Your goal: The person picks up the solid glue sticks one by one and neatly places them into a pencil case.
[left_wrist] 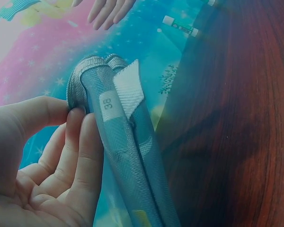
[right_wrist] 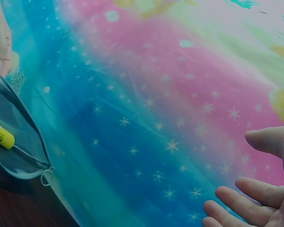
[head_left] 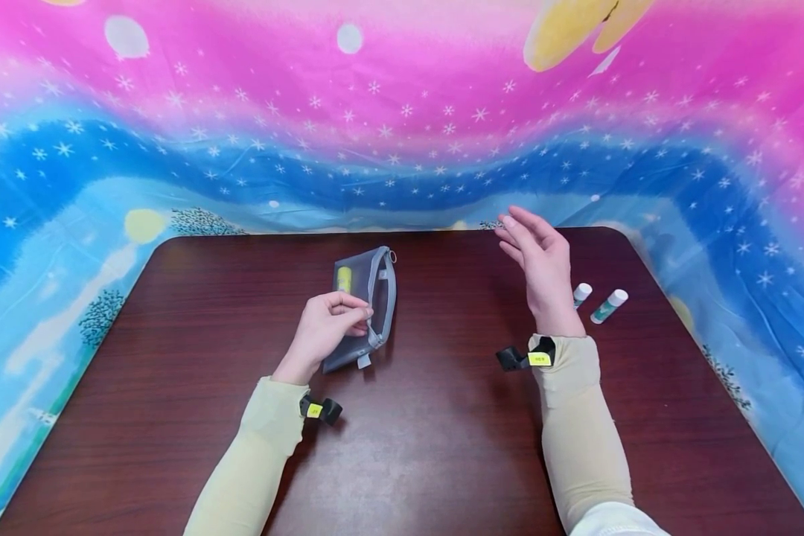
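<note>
Pouch (head_left: 380,296) on table (head_left: 409,439), tube (head_left: 345,280) inside, left hand (head_left: 327,324) at the pouch's rim; right hand (head_left: 544,269) well rightward, two tubes (head_left: 609,307) beside its wrist; cloth (head_left: 415,126) behind

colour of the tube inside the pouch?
Mostly yellow; the tube shows best in the right wrist view.
</note>
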A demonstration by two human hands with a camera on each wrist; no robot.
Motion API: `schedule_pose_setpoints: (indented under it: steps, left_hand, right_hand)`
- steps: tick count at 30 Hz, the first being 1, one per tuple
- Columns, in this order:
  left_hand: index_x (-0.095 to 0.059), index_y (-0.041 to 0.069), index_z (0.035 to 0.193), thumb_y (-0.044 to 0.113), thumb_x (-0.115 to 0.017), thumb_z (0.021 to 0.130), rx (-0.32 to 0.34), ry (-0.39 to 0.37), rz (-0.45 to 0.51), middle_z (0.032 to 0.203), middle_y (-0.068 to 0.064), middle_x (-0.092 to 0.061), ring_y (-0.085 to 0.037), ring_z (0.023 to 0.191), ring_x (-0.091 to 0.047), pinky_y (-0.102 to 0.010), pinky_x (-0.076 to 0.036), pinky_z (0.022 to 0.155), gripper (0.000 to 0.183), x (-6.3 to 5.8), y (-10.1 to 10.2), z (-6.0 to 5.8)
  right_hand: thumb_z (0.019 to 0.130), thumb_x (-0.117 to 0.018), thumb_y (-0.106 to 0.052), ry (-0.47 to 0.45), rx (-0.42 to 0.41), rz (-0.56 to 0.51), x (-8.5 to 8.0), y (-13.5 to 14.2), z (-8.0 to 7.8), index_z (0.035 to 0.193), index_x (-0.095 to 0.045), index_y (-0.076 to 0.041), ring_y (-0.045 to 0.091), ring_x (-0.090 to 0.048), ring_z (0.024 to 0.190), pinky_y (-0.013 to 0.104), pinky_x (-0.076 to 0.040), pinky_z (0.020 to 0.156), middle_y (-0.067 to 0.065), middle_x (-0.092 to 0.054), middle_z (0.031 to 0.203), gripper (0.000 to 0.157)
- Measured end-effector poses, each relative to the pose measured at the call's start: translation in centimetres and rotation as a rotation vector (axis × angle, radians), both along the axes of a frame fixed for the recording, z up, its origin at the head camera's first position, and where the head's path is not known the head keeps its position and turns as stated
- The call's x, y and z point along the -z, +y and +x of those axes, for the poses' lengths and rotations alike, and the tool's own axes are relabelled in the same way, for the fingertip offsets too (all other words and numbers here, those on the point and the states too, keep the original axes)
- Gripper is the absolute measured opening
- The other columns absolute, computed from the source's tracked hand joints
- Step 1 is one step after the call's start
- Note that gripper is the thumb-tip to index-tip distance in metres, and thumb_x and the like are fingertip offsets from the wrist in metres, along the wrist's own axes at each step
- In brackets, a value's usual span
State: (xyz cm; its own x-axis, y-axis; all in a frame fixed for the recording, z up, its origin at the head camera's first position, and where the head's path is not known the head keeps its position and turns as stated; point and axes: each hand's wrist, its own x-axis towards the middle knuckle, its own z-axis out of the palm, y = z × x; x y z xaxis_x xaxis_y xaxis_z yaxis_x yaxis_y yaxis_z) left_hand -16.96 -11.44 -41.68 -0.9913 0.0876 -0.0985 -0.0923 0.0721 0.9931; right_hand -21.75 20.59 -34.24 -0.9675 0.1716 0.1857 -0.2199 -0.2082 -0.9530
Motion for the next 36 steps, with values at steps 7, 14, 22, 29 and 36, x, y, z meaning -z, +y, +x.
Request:
schedule_pose_setpoints:
  steps: [7, 14, 22, 29, 36]
  left_hand:
    - [-0.074, -0.002, 0.103, 0.008, -0.078, 0.091, 0.0, 0.001, 0.001, 0.097, -0.02, -0.075, -0.025, 0.073, -0.072, -0.035, -0.063, 0.074, 0.017, 0.0, 0.0, 0.0]
    - [-0.074, -0.003, 0.103, 0.007, -0.077, 0.091, 0.001, 0.0, 0.003, 0.099, -0.022, -0.074, -0.024, 0.072, -0.072, -0.035, -0.063, 0.074, 0.016, -0.2, 0.1, 0.1]
    - [-0.074, -0.003, 0.104, 0.008, -0.078, 0.091, 0.001, 0.001, -0.005, 0.095, -0.017, -0.075, -0.025, 0.073, -0.072, -0.035, -0.063, 0.074, 0.017, -0.2, 0.1, 0.1]
    - [-0.074, -0.002, 0.103, 0.007, -0.077, 0.091, 0.0, 0.006, -0.01, 0.092, -0.016, -0.075, -0.025, 0.072, -0.072, -0.035, -0.063, 0.073, 0.015, -0.2, 0.2, 0.2]
    - [-0.074, -0.003, 0.102, 0.005, -0.076, 0.091, 0.003, 0.013, -0.001, 0.092, -0.016, -0.075, -0.025, 0.072, -0.072, -0.036, -0.063, 0.072, 0.014, -0.2, 0.2, 0.1]
  right_hand:
    - [0.096, -0.074, -0.017, 0.013, 0.012, -0.024, -0.2, 0.6, 0.3, 0.132, -0.064, 0.001, 0.024, -0.068, 0.109, 0.04, -0.05, 0.104, 0.018, -0.066, 0.129, 0.041]
    - [0.096, -0.074, -0.017, 0.02, 0.029, -0.022, -0.7, 1.1, 0.6, 0.133, -0.064, 0.0, 0.022, -0.067, 0.11, 0.037, -0.049, 0.104, 0.019, -0.064, 0.132, 0.042]
    - [0.094, -0.076, -0.015, 0.032, 0.068, -0.046, -1.1, 1.7, 0.9, 0.131, -0.066, 0.0, 0.021, -0.069, 0.106, 0.033, -0.052, 0.1, 0.012, -0.07, 0.122, 0.042]
    - [0.094, -0.076, -0.016, 0.041, 0.1, -0.034, -1.3, 2.2, 1.1, 0.13, -0.067, 0.0, 0.021, -0.069, 0.106, 0.035, -0.051, 0.102, 0.014, -0.069, 0.123, 0.041]
    - [0.093, -0.077, -0.017, 0.033, 0.136, -0.029, -1.4, 3.0, 1.2, 0.129, -0.068, -0.001, 0.02, -0.068, 0.107, 0.033, -0.051, 0.102, 0.01, -0.071, 0.118, 0.041]
